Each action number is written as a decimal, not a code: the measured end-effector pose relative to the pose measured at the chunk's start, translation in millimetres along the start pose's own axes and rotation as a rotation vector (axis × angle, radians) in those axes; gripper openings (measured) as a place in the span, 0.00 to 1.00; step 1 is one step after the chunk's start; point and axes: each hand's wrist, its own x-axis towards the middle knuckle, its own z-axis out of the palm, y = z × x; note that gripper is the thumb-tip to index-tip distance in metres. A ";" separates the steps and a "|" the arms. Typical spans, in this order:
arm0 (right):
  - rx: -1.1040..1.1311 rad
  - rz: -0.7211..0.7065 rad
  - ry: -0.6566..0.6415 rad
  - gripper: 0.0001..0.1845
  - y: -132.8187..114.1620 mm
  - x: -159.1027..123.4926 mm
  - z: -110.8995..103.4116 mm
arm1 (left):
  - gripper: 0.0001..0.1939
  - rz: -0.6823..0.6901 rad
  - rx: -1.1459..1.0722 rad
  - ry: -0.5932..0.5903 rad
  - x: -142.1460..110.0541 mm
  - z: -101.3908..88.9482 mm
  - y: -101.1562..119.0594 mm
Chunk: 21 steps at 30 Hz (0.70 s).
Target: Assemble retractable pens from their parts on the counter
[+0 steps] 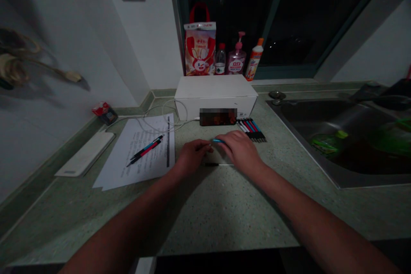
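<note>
My right hand [242,150] is closed round a blue pen barrel [218,141], whose end points toward the other hand. Close by on the left, my left hand [192,154] is pinched; something tiny and pale may be at its fingertips, too small to name. Below both hands, a thin pen piece [210,164], dark at one end and pale at the other, lies on the counter. Several pens [252,128] in blue, red and white with black grips lie in a row beyond my right hand. A blue pen [146,147] and a red pen [144,153] rest on printed sheets.
Printed papers [128,171] and a white flat device [86,154] lie on the left. A phone [218,118] with a cable leans on a white box [215,87]. Bottles [236,61] and a bag [201,49] stand behind. A metal sink [308,154] is at the right.
</note>
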 end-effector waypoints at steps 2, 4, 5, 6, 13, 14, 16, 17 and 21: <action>0.072 0.161 0.044 0.14 6.9 -1.8 5.9 | 0.10 0.064 0.133 0.042 1.0 -1.7 -2.0; 0.160 0.283 0.051 0.14 14.2 -3.0 11.6 | 0.10 0.167 0.291 0.055 2.1 -1.6 -4.7; 0.182 0.310 0.051 0.14 17.3 -3.1 13.9 | 0.10 0.212 0.354 0.048 2.6 -0.7 -6.5; 0.178 0.309 0.048 0.13 19.8 -2.9 15.8 | 0.10 0.246 0.401 0.036 3.2 0.6 -8.5; -0.017 0.125 -0.097 0.09 21.6 1.1 20.0 | 0.11 0.275 0.501 -0.022 4.7 7.3 -15.8; -0.035 0.119 -0.105 0.10 21.8 0.6 19.4 | 0.11 0.269 0.506 -0.020 4.3 6.9 -15.1; -0.064 0.119 -0.107 0.12 23.0 -1.3 17.2 | 0.11 0.256 0.507 -0.009 3.3 5.6 -13.2; -0.075 0.123 -0.106 0.11 24.0 -2.4 15.9 | 0.10 0.251 0.503 -0.004 2.8 4.9 -12.4; -0.112 0.146 -0.125 0.06 25.0 -4.2 12.7 | 0.07 0.255 0.502 0.005 2.5 3.8 -11.9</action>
